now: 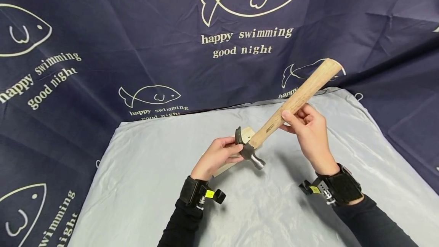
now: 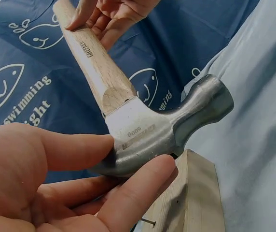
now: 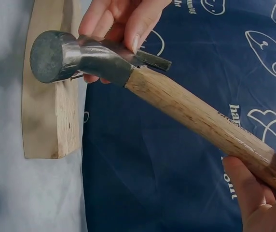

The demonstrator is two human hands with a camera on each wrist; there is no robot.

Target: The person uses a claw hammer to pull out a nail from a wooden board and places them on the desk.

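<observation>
A claw hammer with a pale wooden handle and a dark steel head is held up slantwise in both hands. At the head, my left hand pinches the steel between thumb and fingers. My right hand grips the handle about halfway along, thumb on the near side. Beneath the hammer head lies a pale wooden block, partly covered by the left hand and the head in the head view. From the block sticks a thin nail.
A light grey cloth covers the table under the block. Behind the table hangs a dark blue curtain printed with white fish and lettering, close to the back edge. Black straps with small cameras sit on both wrists.
</observation>
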